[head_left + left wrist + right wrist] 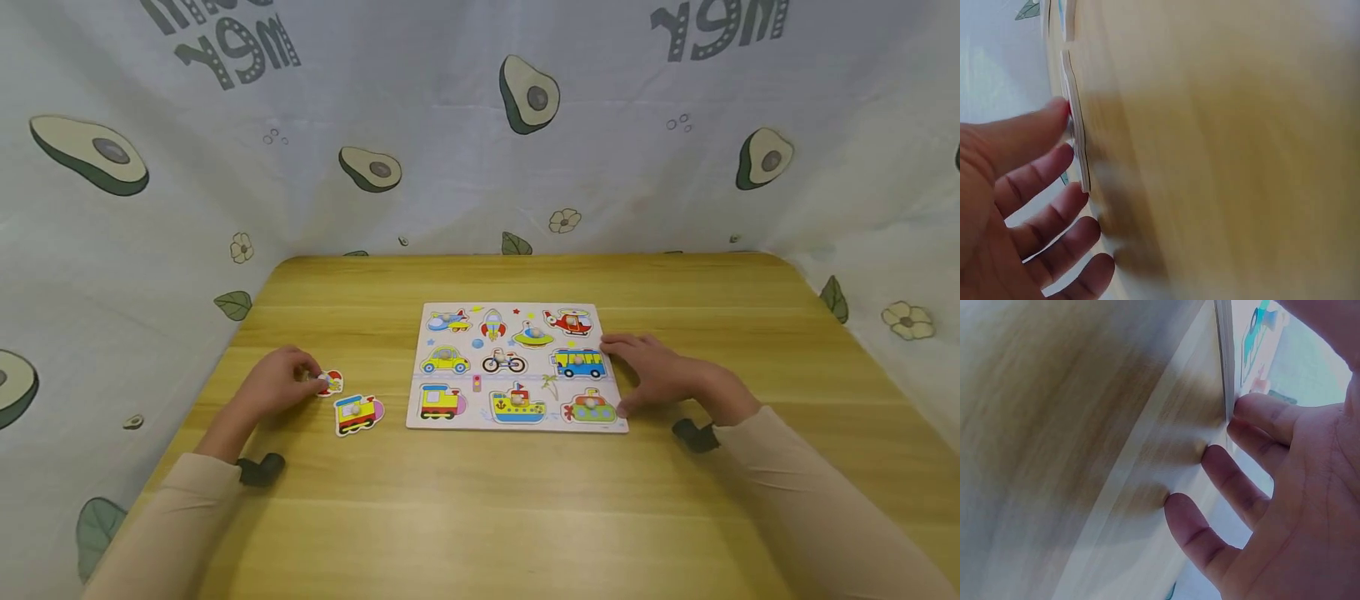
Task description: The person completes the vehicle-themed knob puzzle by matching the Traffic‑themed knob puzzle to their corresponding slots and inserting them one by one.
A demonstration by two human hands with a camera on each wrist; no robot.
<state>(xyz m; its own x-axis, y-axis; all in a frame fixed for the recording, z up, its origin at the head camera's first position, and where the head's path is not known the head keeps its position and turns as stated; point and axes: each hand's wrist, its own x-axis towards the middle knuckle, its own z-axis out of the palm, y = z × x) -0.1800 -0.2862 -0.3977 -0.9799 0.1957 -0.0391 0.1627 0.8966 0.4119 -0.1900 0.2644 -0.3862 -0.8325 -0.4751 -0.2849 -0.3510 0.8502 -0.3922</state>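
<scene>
At the left of the table in the head view, my left hand (273,383) pinches a small red, yellow and white puzzle piece (332,383) between thumb and index finger. In the left wrist view this piece (1077,134) appears edge-on, its picture hidden. A train puzzle piece (357,414) with a knob lies flat just beside it. The wooden puzzle board (517,429) lies mid-table, several knobbed vehicle pieces in it; the printed train space (441,402) shows no knob. My right hand (660,375) rests at the board's right edge, its fingers spread and touching the edge.
The wooden table (517,508) runs back to a white curtain (450,108) printed with avocados and leaves. Dark wrist straps (261,470) sit at both sleeve ends. Bare wood lies between the loose pieces and the board.
</scene>
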